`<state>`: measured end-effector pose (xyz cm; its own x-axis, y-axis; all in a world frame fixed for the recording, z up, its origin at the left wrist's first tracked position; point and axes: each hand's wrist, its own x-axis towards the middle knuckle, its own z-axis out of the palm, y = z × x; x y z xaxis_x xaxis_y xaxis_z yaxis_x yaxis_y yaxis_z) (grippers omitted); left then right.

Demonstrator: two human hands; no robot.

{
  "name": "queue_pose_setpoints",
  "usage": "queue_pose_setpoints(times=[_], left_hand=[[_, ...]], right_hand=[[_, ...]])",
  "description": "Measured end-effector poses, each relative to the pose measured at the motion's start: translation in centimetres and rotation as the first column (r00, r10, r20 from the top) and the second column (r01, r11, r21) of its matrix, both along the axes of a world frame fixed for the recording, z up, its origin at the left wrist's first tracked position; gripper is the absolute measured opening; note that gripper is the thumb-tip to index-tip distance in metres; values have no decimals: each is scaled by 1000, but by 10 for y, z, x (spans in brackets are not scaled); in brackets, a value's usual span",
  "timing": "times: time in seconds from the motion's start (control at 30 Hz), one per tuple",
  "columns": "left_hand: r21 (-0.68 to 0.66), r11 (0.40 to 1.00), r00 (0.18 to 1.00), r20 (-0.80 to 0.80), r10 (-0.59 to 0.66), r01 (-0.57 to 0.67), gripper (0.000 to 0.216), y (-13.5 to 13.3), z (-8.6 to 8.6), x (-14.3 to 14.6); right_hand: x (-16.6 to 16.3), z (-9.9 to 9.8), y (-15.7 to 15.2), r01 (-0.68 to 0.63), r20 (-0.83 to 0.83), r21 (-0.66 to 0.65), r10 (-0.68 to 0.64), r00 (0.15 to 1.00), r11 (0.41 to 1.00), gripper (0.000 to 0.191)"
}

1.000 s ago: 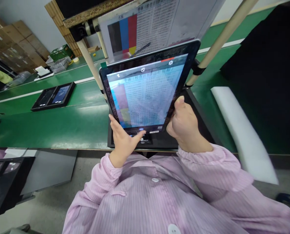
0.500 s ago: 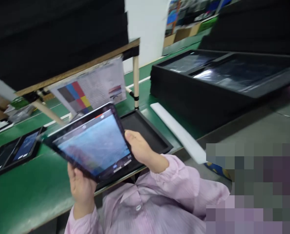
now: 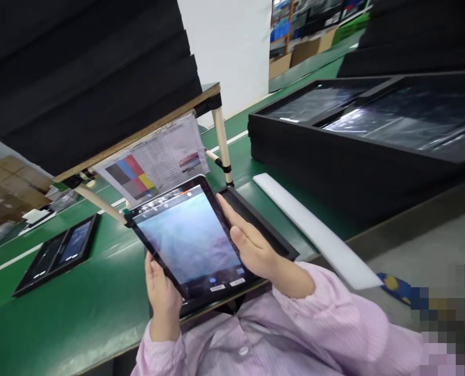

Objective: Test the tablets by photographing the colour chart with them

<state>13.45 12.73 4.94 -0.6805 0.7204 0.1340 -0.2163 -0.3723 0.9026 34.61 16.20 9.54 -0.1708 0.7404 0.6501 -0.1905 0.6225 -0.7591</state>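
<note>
A black tablet (image 3: 187,237) with its screen lit blue-grey is held tilted above the green bench. My left hand (image 3: 162,290) grips its lower left edge from below. My right hand (image 3: 248,243) lies along its right edge, fingers extended against the frame. Beneath the tablet sits a shallow black tray (image 3: 263,230) on the bench edge. Behind it a colour-patch test chart (image 3: 154,162) hangs from a small wooden stand (image 3: 222,141).
A long white foam strip (image 3: 314,232) lies on the green bench (image 3: 60,308) to the right. A large black foam tray (image 3: 357,130) with film-covered panels stands beyond it. Another black tray with lit tablets (image 3: 60,250) lies at left. Cardboard boxes (image 3: 9,188) stand far left.
The view swung right, away from the chart. The tablet came down from upright facing the chart to tilted over the tray, and my right hand's fingers stretched out along its edge.
</note>
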Motion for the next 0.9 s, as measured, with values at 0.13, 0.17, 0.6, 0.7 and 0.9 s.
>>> queue_pose_setpoints(times=[0.13, 0.17, 0.6, 0.7, 0.9], left_hand=[[-93, 994, 996, 76, -56, 63, 58, 5, 2, 19], [-100, 992, 994, 86, -73, 82, 62, 6, 2, 22], [-281, 933, 969, -32, -244, 225, 63, 29, -21, 66], [-397, 866, 926, -93, -366, 303, 57, 43, -34, 74], [-524, 751, 848, -97, -522, 402, 56, 46, -43, 74]], right_hand=[[20, 6, 11, 77, 121, 124, -92, 988, 989, 57], [24, 7, 14, 89, 153, 137, -110, 982, 987, 59], [54, -34, 65, -92, -97, -380, 60, 993, 920, 86], [56, -61, 92, -11, -23, -538, -2, 1000, 843, 94], [69, -101, 114, 70, 129, -605, 11, 992, 793, 98]])
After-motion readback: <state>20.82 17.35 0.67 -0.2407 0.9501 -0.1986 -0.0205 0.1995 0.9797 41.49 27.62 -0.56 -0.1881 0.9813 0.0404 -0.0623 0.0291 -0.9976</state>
